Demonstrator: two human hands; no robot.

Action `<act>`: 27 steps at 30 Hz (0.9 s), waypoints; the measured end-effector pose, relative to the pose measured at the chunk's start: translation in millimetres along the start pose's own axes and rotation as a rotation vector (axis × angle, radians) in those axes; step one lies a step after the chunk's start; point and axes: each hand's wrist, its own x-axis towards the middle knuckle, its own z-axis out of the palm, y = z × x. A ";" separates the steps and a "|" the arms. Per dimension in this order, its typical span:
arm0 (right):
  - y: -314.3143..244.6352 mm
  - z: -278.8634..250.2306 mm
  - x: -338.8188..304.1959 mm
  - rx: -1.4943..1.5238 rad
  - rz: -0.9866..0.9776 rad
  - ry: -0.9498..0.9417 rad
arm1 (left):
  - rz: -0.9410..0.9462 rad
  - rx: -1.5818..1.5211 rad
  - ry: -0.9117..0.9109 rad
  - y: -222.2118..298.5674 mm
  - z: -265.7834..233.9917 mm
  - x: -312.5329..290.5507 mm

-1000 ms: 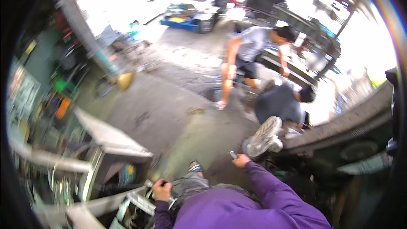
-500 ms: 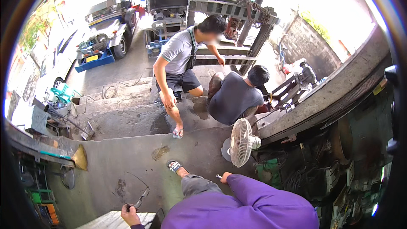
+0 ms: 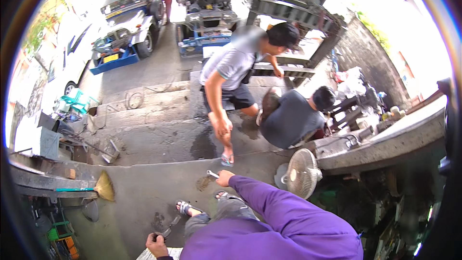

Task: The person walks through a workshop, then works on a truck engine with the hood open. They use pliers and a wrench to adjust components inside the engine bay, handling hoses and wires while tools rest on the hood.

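Silver wrench in right fingers

Room over flr to L of hands; co-worker's foot just fwd of R, fan blocks R side.

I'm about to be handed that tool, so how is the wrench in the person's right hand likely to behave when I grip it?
The wrench looks like bright metal, so it is probably stiff and fairly heavy for its size. Its shiny surface could feel somewhat slippery. Much is hidden by the right hand, so balance is hard to judge.
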 end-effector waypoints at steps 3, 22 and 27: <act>-26.0 11.8 25.3 0.053 0.002 0.051 | -0.001 -0.024 -0.066 -1.5 -13.7 48.9; -234.4 36.6 135.5 -0.083 0.203 -0.212 | -0.005 0.259 0.209 30.5 -202.0 310.4; -299.1 23.1 223.2 0.073 0.356 -0.267 | -0.191 0.229 0.173 36.0 -194.9 325.4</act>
